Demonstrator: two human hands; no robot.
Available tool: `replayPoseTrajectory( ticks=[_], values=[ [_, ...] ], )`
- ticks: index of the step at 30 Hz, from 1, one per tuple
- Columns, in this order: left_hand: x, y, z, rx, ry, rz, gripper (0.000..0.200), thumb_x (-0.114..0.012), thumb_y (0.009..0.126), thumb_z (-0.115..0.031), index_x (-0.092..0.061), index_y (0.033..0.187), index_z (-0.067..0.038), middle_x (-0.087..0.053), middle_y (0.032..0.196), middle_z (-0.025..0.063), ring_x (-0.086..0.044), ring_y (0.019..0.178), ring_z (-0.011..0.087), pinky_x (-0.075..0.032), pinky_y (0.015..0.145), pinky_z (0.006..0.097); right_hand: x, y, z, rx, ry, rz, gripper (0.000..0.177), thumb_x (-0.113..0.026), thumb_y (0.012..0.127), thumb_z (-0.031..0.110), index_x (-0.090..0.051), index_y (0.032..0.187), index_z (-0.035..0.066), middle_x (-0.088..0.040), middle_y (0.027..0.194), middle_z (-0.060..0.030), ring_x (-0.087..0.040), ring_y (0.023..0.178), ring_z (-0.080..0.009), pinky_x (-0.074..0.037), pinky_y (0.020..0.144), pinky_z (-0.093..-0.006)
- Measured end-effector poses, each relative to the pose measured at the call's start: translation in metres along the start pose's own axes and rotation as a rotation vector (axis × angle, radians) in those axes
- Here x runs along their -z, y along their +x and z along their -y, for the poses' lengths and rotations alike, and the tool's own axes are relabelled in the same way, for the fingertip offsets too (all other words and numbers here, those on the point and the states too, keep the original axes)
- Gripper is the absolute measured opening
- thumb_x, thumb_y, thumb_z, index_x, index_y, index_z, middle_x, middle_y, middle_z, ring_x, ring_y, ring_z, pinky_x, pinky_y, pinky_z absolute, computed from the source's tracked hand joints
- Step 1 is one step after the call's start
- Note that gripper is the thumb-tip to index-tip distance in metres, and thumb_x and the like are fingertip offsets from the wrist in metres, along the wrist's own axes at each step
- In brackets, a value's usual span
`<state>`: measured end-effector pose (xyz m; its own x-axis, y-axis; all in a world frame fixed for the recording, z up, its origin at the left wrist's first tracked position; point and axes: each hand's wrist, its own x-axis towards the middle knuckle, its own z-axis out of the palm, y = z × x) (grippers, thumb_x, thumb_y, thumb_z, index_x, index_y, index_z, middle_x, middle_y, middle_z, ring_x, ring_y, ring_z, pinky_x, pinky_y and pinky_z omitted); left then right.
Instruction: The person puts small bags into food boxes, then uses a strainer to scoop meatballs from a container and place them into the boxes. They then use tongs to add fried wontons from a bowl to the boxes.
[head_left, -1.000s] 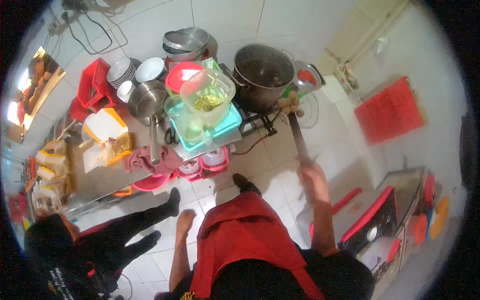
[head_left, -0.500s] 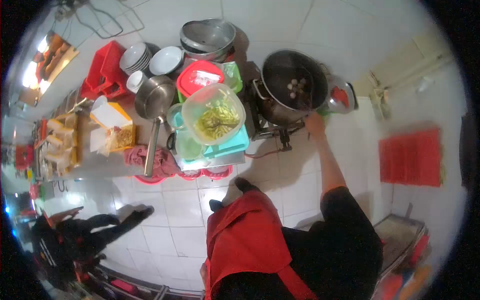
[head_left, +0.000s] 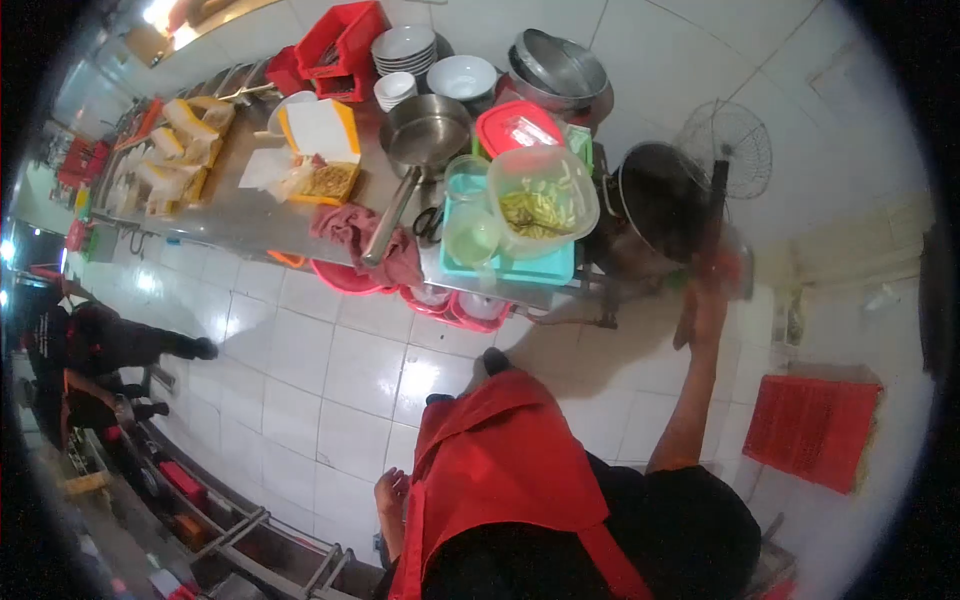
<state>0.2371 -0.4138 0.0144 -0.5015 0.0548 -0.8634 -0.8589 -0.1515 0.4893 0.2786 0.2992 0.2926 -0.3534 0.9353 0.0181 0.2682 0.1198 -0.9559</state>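
Beside the dark pot (head_left: 640, 185), the right hand (head_left: 710, 285) is gripping a wire skimmer (head_left: 719, 190) by its handle, the mesh basket showing past the far right rim, the left hand (head_left: 391, 490) hanging beside the red apron (head_left: 500, 470), its grip too unclear to tell.

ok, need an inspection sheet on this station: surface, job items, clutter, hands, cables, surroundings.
Surface: metal counter, largely covered.
Job items: dark pot, contents too dark to tell; wire skimmer, basket up beyond the pot, nothing seen in it.
Clutter: saucepan with its handle across a pink cloth; open yellow box with food; clear tub of cut greens; stacked bowls.
Hands: right hand grips the skimmer handle; left hand beside the red apron, nothing seen in it.
Cables: nothing seen.
Surroundings: tiled floor; another person at far left.
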Motion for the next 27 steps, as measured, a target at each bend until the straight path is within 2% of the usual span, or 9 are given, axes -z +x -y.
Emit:
replayPoseTrajectory(
  ticks=[6,10,12,13,15,19,22,24,27],
  values=[
    [0.028,-0.011,-0.011,-0.198,0.143,-0.008,0.052,-0.052,0.096,-0.032,-0.047,0.135,0.002,-0.057,0.127,0.0176,-0.059,0.111,0.0312,-0.052,0.087,0.0433,-0.090,-0.075,0.095,-0.076,0.444,0.244,0.039,-0.058,0.090,0.016,-0.060,0.125,-0.001,-0.055,0.069,0.0009,-0.051,0.064,-0.0070,-0.041,0.061,-0.0225],
    [0.076,-0.011,0.031,-0.055,-0.277,-0.168,0.040,-0.050,0.099,-0.024,-0.051,0.129,0.001,-0.061,0.118,0.0146,-0.063,0.097,0.0241,-0.054,0.084,0.0364,-0.166,-0.125,0.114,-0.032,0.512,0.316,0.038,-0.059,0.090,0.017,-0.061,0.123,-0.001,-0.055,0.069,0.0016,-0.051,0.064,-0.0073,-0.040,0.062,-0.0225],
    [0.108,-0.012,0.074,-0.160,-0.127,-0.082,0.037,-0.051,0.097,-0.028,-0.059,0.119,0.001,-0.065,0.103,0.0115,-0.062,0.090,0.0247,-0.051,0.086,0.0363,-0.199,-0.138,0.099,-0.041,0.490,0.330,0.038,-0.060,0.090,0.018,-0.061,0.124,0.000,-0.057,0.072,0.0011,-0.052,0.067,-0.0078,-0.040,0.064,-0.0228],
    [0.122,0.002,0.091,-0.104,-0.734,0.519,0.026,-0.048,0.098,-0.021,-0.058,0.114,-0.003,-0.064,0.103,0.0106,-0.063,0.095,0.0259,-0.053,0.083,0.0413,-0.221,-0.138,0.077,-0.063,0.574,0.335,0.040,-0.061,0.090,0.019,-0.060,0.125,0.000,-0.058,0.075,0.0009,-0.053,0.071,-0.0083,-0.040,0.068,-0.0234],
    [0.171,0.002,0.154,-0.195,-0.059,-0.047,0.026,-0.048,0.098,-0.021,-0.058,0.114,-0.003,-0.064,0.103,0.0104,-0.063,0.094,0.0259,-0.053,0.082,0.0413,-0.253,-0.148,0.048,-0.052,0.615,0.303,0.033,-0.056,0.094,0.015,-0.062,0.125,0.004,-0.061,0.091,-0.0029,-0.055,0.085,-0.0127,-0.045,0.074,-0.0287],
    [0.190,-0.018,0.175,-0.135,0.071,-0.184,0.026,-0.048,0.098,-0.021,-0.058,0.113,-0.003,-0.064,0.103,0.0100,-0.063,0.094,0.0259,-0.053,0.081,0.0413,-0.280,-0.171,0.037,0.354,0.359,0.331,0.032,-0.057,0.095,0.016,-0.062,0.125,0.005,-0.063,0.097,-0.0057,-0.058,0.088,-0.0161,-0.047,0.079,-0.0314],
    [0.197,-0.024,0.175,-0.118,0.068,-0.218,0.026,-0.048,0.098,-0.021,-0.058,0.113,-0.003,-0.065,0.103,0.0097,-0.063,0.094,0.0259,-0.053,0.080,0.0412,-0.285,-0.184,0.053,0.116,0.193,0.313,0.032,-0.057,0.095,0.018,-0.060,0.125,0.006,-0.065,0.102,-0.0079,-0.059,0.093,-0.0188,-0.049,0.083,-0.0330],
    [0.201,-0.024,0.172,-0.122,0.028,-0.237,0.025,-0.048,0.098,-0.021,-0.058,0.112,-0.003,-0.065,0.102,0.0095,-0.063,0.094,0.0258,-0.053,0.080,0.0412,-0.294,-0.176,0.053,-0.228,0.473,0.256,0.023,-0.066,0.091,0.032,-0.061,0.100,0.012,-0.066,0.084,-0.0012,-0.053,0.060,-0.0092,-0.037,0.049,-0.0256],
    [0.205,-0.025,0.168,-0.131,-0.033,-0.260,0.025,-0.048,0.098,-0.021,-0.059,0.112,-0.004,-0.065,0.102,0.0092,-0.064,0.094,0.0258,-0.053,0.079,0.0412,-0.296,-0.174,0.050,-0.312,0.615,0.197,0.024,-0.065,0.091,0.036,-0.061,0.098,0.013,-0.065,0.082,0.0005,-0.051,0.055,-0.0079,-0.032,0.044,-0.0241]
  ],
)
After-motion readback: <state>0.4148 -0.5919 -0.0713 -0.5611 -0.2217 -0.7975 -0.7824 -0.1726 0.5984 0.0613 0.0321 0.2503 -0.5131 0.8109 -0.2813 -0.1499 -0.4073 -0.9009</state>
